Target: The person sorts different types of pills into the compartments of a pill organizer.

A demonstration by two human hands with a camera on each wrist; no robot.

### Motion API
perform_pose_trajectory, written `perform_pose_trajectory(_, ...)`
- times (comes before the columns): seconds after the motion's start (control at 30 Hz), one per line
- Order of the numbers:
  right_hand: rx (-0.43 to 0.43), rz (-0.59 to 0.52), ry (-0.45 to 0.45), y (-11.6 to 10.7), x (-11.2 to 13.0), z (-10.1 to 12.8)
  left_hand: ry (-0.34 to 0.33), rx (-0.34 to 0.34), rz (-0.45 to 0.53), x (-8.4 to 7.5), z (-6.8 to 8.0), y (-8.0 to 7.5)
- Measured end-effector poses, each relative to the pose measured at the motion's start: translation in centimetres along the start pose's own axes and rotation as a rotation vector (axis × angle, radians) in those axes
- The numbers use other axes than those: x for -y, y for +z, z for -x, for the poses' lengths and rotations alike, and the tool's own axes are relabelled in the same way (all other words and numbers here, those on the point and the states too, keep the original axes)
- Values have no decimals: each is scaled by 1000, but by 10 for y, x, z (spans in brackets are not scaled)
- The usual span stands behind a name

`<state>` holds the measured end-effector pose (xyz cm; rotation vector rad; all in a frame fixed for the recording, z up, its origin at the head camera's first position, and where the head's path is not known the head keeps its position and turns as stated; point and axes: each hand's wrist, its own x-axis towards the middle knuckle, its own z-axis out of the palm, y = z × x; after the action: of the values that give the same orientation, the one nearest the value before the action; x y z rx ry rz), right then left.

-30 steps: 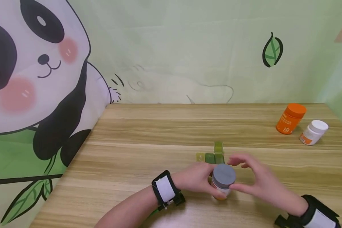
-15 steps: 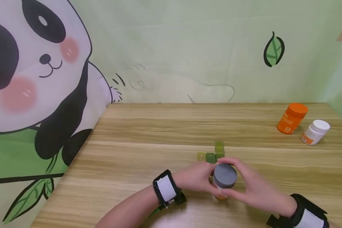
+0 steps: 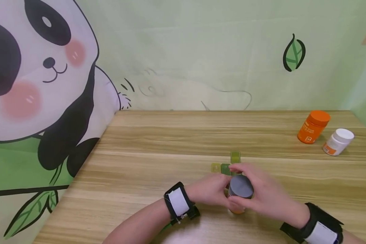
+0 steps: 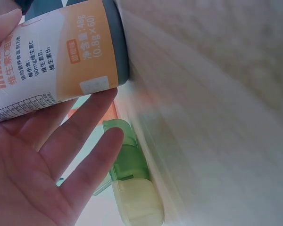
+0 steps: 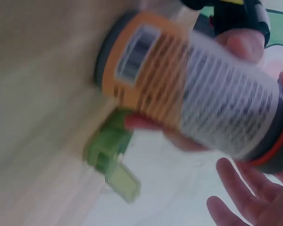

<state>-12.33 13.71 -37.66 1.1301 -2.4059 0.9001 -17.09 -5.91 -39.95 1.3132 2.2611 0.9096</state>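
A vitamin bottle [image 3: 237,209] with a white and orange label stands on the wooden table, topped by a grey lid [image 3: 241,186]. My left hand [image 3: 208,190] grips its body between thumb and fingers; in the left wrist view two of its fingers spread away from the label [image 4: 52,61]. Around the lid lie the thumb and fingers of my right hand [image 3: 266,195]. In the right wrist view an orange-red ring shows at the lid. Just behind the bottle sits a green pill box [image 3: 216,167] with one flap raised, partly hidden by my hands.
An orange bottle [image 3: 314,127] and a smaller white bottle [image 3: 338,142] stand together at the back right of the table [image 3: 158,142]. A cloth backdrop with a printed panda [image 3: 48,67] hangs behind the table's far edge.
My right hand has moved left and closed in on the lid, its fingers now curled about it. The left hand keeps its hold on the bottle, which stays in place.
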Motion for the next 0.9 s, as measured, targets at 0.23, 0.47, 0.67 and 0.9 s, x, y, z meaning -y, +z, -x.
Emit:
perform_pose_trajectory(0.23, -8, 140, 33, -15, -7, 7, -27, 7, 22, -3, -1, 1)
perform_pose_trajectory(0.47, -29, 112, 84, -25, -10, 17, -49, -8, -7, -4, -2, 1)
perform_pose_trajectory(0.67, -1, -9, 79, -25, -7, 22, -57, -5, 7, -4, -1, 1)
perform_pose_trajectory(0.9, -7, -54, 46, -16, -1, 19, -48, 1, 17, -4, 0, 0)
